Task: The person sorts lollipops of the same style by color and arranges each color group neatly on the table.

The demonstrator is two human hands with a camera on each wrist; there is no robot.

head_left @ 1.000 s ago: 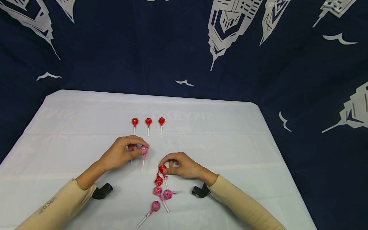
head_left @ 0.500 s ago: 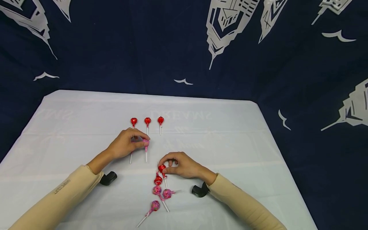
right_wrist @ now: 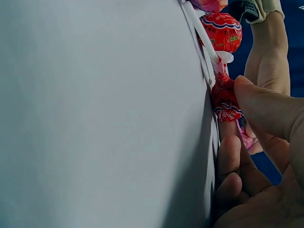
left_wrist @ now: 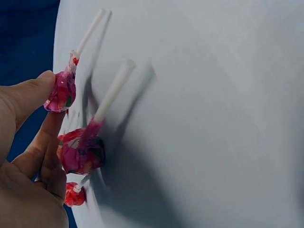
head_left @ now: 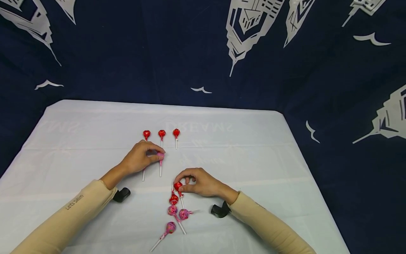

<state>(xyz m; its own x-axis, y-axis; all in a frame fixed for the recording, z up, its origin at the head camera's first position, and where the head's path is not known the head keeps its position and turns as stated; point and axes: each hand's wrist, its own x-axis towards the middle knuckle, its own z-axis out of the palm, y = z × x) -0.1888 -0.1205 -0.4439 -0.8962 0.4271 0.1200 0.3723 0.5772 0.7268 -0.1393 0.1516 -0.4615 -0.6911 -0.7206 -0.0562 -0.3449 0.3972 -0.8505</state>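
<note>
Behind the row of three red lollipops [head_left: 162, 133], my remote feed shows one navy cloth [head_left: 136, 49], pale-printed; beneath it, one white sheet [head_left: 253, 169], creased; on its near side, four loose lollipops [head_left: 173, 200] and one spare pink lollipop [left_wrist: 81, 159] under the left hand [head_left: 139, 158]. All round-headed, crinkle-wrapped, white-sticked. Just nearside of the row, the left hand pinches one glossy pink lollipop [head_left: 160, 156]; farther nearside, the right hand [head_left: 203, 183] pinches one red lollipop [head_left: 178, 186].

Even head-view light, dimmer wrist views, soft shadows [left_wrist: 137, 190] across cloth [left_wrist: 228, 104]
</note>
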